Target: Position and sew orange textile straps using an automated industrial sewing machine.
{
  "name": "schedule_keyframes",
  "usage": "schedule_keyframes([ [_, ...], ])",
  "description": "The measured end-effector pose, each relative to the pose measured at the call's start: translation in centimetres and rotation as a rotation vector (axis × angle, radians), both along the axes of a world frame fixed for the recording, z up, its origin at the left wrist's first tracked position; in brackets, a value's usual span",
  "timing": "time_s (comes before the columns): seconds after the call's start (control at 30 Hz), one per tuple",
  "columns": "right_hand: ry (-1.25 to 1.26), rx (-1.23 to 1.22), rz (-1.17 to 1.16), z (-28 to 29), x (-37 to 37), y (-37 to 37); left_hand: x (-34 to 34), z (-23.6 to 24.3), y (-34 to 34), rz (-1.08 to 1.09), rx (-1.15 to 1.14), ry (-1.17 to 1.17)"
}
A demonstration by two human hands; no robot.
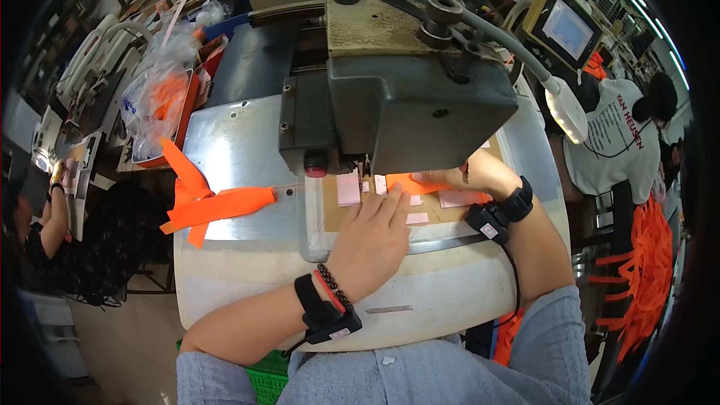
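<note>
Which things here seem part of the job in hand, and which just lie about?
Apparently in the job:
machine head
orange strip on the board
tan board
pink patches
crossed orange strips

Apparently lying about:
clear plastic bags
orange-red box
green basket

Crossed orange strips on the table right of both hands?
No: the crossed orange strips lie to the left of even the left hand.

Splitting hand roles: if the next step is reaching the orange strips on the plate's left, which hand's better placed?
Probably the left hand: it lies nearer those orange strips, while the right hand is farther across, at another orange piece.
</note>
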State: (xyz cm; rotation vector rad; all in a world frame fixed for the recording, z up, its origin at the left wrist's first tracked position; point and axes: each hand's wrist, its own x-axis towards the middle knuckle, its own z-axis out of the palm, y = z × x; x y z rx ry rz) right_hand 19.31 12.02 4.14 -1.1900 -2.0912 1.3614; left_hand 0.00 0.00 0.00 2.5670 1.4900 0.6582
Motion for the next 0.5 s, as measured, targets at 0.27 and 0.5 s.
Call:
schedule_keyframes([
  [0.27,-0.097,-0.019,-0.028,-0.9,0.5,0.5,0.2,0.0,0.2,0.042,0.021,-0.019],
  [0.5,-0.087,0.023,-0.008,-1.1,0.4,0.6,0.1,0.0,0.3,0.063,0.018,-0.011],
])
